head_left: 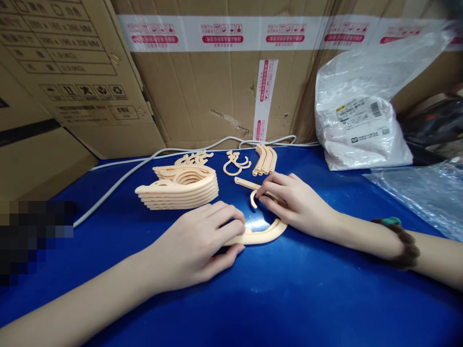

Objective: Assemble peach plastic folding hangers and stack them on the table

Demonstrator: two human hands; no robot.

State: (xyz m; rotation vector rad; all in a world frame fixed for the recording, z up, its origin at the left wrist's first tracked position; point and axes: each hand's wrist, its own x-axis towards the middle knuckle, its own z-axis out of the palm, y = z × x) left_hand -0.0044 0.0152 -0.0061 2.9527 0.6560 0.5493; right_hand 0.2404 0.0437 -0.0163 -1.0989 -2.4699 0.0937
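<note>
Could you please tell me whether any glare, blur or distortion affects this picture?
Head view: white glare on the blue table beside the pale curved piece; a coarsely pixelated patch at the left edge; print on the left carton soft and slanted; upper-right corner blurred.

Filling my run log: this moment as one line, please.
left hand: holding curved beige piece | right hand: at hook | beige stack: on blue table
</note>
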